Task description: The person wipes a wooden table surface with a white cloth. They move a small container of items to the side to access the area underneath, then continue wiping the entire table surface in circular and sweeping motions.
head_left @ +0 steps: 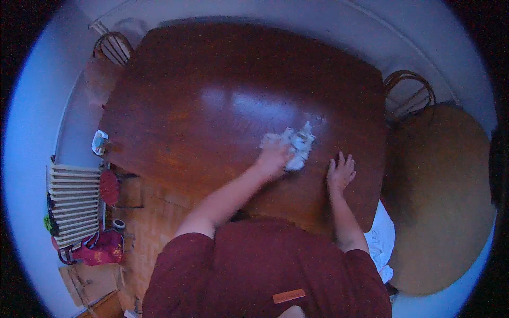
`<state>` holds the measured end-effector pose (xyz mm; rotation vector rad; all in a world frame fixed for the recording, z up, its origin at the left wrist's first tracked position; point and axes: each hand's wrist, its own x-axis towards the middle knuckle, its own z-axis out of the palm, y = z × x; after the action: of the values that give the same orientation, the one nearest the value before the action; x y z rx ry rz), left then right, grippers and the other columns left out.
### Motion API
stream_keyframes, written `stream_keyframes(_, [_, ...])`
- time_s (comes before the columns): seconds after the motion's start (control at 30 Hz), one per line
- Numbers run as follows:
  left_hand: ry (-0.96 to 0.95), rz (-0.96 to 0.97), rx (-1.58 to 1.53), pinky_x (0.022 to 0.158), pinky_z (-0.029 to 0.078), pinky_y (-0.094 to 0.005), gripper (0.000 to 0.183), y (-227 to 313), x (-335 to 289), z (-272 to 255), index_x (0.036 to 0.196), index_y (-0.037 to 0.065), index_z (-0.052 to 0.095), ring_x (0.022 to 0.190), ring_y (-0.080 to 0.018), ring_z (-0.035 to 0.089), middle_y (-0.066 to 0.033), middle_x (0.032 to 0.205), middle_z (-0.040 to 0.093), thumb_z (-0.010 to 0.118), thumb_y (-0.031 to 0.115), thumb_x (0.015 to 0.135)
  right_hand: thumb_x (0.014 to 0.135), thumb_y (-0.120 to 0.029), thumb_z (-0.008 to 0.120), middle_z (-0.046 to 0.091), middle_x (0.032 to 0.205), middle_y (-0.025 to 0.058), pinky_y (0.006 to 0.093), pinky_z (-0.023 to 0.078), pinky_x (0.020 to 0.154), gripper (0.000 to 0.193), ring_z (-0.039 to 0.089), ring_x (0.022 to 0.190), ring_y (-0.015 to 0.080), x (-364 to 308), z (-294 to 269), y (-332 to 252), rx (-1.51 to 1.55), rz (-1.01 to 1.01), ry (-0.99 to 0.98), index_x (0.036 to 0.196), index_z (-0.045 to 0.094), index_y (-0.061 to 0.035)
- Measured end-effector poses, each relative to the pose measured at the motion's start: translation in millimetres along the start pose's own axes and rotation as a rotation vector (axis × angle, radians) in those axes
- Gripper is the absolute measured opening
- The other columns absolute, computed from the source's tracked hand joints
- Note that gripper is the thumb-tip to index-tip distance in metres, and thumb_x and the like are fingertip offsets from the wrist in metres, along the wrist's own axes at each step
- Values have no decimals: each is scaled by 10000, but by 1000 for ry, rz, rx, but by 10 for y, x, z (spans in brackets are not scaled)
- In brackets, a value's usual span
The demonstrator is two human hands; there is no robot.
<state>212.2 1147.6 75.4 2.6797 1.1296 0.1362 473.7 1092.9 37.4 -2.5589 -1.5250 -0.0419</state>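
Observation:
My left hand (274, 158) presses down on a crumpled whitish cloth (301, 147), which lies bunched on the dark reddish-brown wooden table (175, 127). Its fingers are curled over the cloth's left part and look a little blurred. The rest of the cloth spreads out to the right of that hand. Further right, near the table's right side, my right hand (342, 173) rests on the tabletop with its fingers apart, holding nothing. A pale patch of reflected light shows on the surface beyond the cloth.
A round brown tabletop (440, 201) stands at the right, with a white bag (380, 238) beside it. Curved-back chairs (113, 49) stand at the far corners. On the left are a radiator (75, 204), a red bag (103, 248) and a small white container (99, 143).

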Motion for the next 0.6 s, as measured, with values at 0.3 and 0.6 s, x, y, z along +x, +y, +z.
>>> stream_keyframes(0.3, [273,-680,26,926,354,-477,591,-1442,-970,-854,1102,116,602,1069,-299,512,-116,1150,557,791,309,575,909,-391,454,320,1440,93,553,208,1043,456,266,1335,293,-378,-206,18,-101,185,87,1325,444,-205])
stream_keyframes(0.6, [-7,393,-112,987,288,-615,513,402,-103,-58,1183,160,539,1199,-397,387,-141,1261,456,662,184,686,904,-389,443,331,1437,89,545,226,1038,452,288,1328,291,-331,-217,14,-126,213,34,1314,456,-199])
